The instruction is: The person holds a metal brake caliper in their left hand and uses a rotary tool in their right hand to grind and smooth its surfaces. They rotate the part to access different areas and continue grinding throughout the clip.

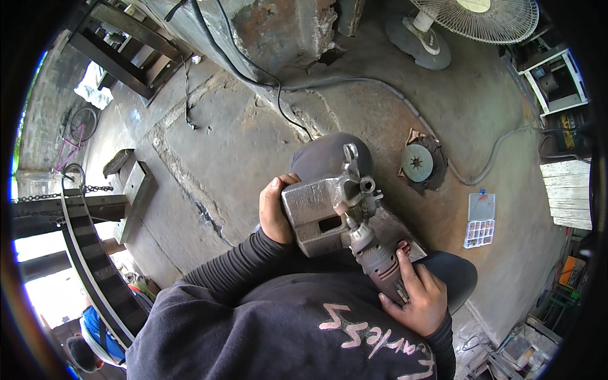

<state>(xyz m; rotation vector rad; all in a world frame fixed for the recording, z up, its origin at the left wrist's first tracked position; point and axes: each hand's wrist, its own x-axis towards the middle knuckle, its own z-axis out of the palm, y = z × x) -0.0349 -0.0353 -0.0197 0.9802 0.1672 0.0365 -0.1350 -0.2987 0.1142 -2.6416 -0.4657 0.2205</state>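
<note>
Rotary tool [383, 266] at metal casting [310, 212].
Left grip [275, 212] clasps the metal casting's left edge; right grip [423, 301] grasps the rotary tool, long axis diagonal, pointing forward-left.

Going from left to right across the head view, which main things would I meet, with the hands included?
Pink bicycle, left hand, grey metal part, rotary tool, right hand, plastic compartment box.
</note>
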